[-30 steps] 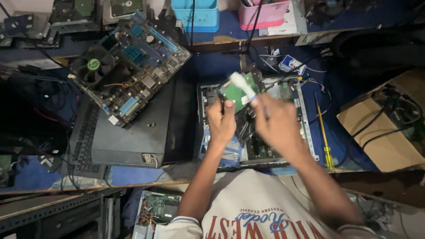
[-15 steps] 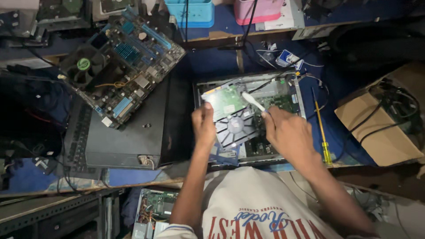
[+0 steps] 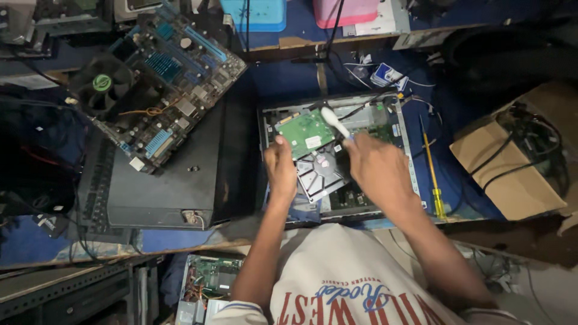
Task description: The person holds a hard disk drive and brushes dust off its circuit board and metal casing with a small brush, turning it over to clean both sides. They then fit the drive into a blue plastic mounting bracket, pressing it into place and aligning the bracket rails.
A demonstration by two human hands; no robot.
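Desk: blue-covered desk, crowded with computer parts.
Case: open metal case in the middle, wires inside.
Left hand: fingers curled on the near edge of a green board, which lies tilted over the silver drive in the case.
Right hand: fingers closed round a white brush, its head over the board's far corner.
Motherboard: at the left, atop a black case.
Screwdriver: yellow, just right of the open case.
Box: cardboard, far right, cables on it.

blue workbench | cardboard box right | metal shelf below | dim light
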